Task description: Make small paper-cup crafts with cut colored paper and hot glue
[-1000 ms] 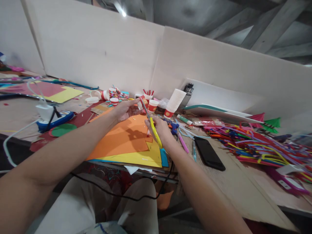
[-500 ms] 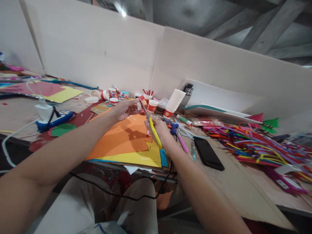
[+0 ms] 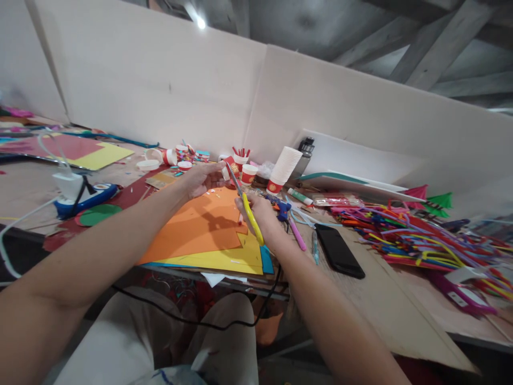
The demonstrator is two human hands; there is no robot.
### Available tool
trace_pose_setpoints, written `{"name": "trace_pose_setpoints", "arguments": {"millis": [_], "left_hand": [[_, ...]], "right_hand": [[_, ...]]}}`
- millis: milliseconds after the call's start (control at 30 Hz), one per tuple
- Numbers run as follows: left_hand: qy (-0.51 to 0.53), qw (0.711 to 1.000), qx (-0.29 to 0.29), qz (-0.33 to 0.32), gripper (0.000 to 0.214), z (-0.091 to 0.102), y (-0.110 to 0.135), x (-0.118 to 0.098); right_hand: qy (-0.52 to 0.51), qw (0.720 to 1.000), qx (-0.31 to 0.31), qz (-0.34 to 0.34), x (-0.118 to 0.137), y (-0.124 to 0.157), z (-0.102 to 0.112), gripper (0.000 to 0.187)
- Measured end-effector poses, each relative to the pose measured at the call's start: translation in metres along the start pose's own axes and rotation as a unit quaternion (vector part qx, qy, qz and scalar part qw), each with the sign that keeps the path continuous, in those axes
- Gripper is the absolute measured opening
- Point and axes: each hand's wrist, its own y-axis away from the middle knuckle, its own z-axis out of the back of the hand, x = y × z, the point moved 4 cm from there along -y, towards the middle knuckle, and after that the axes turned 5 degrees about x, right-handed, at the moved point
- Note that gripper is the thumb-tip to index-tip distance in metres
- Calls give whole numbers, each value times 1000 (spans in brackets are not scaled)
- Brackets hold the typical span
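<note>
My left hand (image 3: 206, 181) grips a red and white paper cup (image 3: 229, 169) above the orange sheet. In my right hand (image 3: 256, 209) are scissors (image 3: 251, 218) with yellow handles, their blades pointing up and away from me and meeting the cup. Whether the blades are inside the cup wall or just against it, I cannot tell. Below both hands lies an orange sheet (image 3: 196, 227) with a notched right edge, over a yellow sheet (image 3: 250, 259) and a blue one. Just beyond the cup stands another paper cup (image 3: 249, 174).
A leaning stack of paper cups (image 3: 285, 166) stands beside a dark bottle (image 3: 305, 155). To the right are a blue glue gun (image 3: 284, 208), a black phone (image 3: 340, 251) and many pipe cleaners (image 3: 401, 230). On the left sits a blue power strip (image 3: 86, 200). A black cable crosses my lap.
The whole view has shifted slightly, so things appear a little further left. Both hands keep their hold on the cup and the scissors, with little other visible movement.
</note>
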Motion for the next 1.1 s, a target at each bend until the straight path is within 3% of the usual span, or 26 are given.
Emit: {"name": "trace_pose_setpoints", "arguments": {"millis": [433,833,1100], "left_hand": [[-94,993,66,-23,29,-5,1,-1],[-110,992,53,-43,23,0,2,-3],[-33,999,6,-33,22,1,-1,1]], "right_hand": [[-7,1000,8,-22,0,2,0,23],[-29,999,6,-16,-7,2,-10,30],[-9,1000,-4,-4,-4,1,-8,26]]}}
